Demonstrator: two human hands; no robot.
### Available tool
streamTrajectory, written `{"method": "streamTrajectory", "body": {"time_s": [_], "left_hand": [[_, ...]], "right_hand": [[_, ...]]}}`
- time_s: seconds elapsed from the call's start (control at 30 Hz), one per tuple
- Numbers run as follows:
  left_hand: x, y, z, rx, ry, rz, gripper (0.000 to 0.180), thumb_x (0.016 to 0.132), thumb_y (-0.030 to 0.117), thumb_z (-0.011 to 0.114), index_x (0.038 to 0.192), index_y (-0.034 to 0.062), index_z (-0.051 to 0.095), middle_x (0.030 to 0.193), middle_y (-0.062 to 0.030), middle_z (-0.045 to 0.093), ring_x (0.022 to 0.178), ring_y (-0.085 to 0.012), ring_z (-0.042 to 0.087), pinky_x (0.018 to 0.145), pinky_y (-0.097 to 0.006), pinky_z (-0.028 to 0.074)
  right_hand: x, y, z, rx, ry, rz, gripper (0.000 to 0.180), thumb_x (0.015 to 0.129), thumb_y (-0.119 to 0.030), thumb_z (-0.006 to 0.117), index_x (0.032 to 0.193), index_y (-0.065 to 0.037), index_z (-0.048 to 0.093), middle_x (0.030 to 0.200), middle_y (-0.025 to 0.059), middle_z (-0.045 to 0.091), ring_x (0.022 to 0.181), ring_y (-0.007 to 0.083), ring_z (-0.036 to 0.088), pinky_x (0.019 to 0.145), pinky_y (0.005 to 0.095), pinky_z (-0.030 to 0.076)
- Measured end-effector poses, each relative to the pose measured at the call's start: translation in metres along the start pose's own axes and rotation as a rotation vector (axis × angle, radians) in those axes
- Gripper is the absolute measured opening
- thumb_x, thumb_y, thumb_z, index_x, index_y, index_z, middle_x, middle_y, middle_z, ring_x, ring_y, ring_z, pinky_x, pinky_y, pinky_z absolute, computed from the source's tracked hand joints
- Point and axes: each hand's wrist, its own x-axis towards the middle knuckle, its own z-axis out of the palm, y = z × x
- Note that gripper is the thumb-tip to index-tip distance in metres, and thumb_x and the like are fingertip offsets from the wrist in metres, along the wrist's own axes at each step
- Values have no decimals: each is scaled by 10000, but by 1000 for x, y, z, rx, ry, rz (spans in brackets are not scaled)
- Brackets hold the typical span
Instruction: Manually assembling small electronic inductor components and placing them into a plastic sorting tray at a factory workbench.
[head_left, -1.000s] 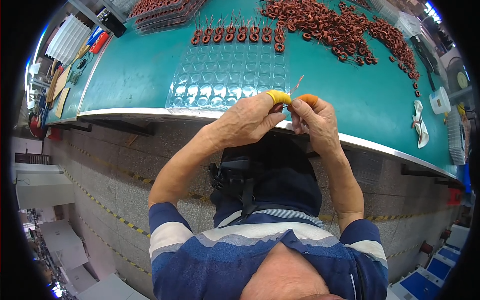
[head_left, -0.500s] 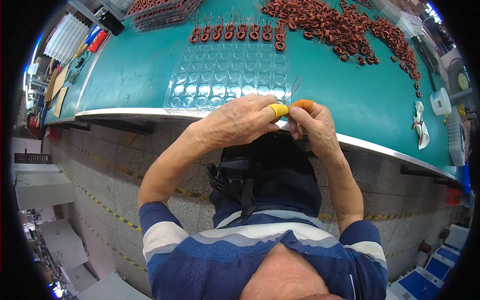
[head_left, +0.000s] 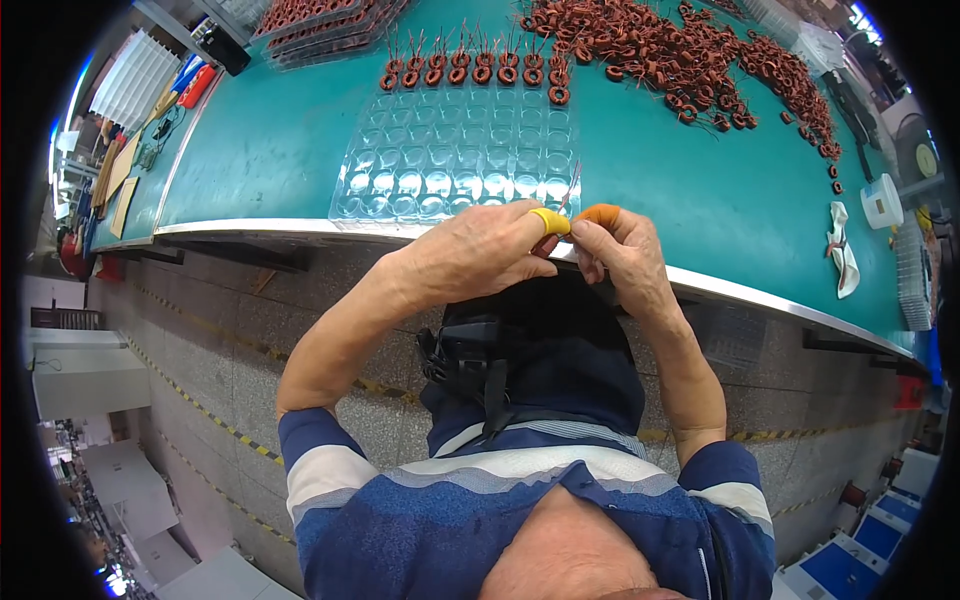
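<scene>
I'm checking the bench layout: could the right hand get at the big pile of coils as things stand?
Probably yes: only green tabletop shows between the right hand and the pile, though it's busy at a coil.

The table [head_left: 260, 140] is surfaced in green and bordered at the front by a pale edging strip [head_left: 725, 286]. A clear pocketed tray [head_left: 450, 140] is placed near that edge. Stacked, filled trays [head_left: 300, 62] are set at back left; a heap of reddish-brown coils [head_left: 650, 60] is spread at back right. At far right, two loose coils [head_left: 838, 187], a white tub [head_left: 881, 204] and a bunched white cloth [head_left: 844, 258] are noted.
</scene>
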Motion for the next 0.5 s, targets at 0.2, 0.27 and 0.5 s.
{"method": "streamTrajectory", "body": {"time_s": [0.2, 0.27, 0.5], "left_hand": [[-4, -4, 8, -45, 49, -1, 319, 790, 150, 717, 1024, 32, 535, 868, -80, 557, 785, -258, 597, 673, -359, 497], [-2, 0, 12, 10, 158, 38, 340, 782, 147, 727, 1041, 29, 541, 857, -72, 574, 773, -253, 605, 664, -351, 499], [2, 4, 29, 18, 346, -87, 345, 812, 159, 721, 1075, 13, 554, 847, -84, 606, 750, -240, 634, 656, -337, 505]], "right_hand": [[0, -2, -1, -34, 7, 17, 284, 883, -269, 642, 867, 15, 643, 586, -4, 551, 484, 61, 495, 443, 202, 377], [1, -4, -1, -43, 14, 11, 281, 882, -264, 641, 861, 16, 642, 580, -5, 546, 480, 60, 489, 442, 203, 373], [-4, -8, 14, -249, 218, -265, 199, 869, -152, 646, 838, 44, 633, 602, 1, 571, 525, 46, 507, 473, 208, 387]]}}
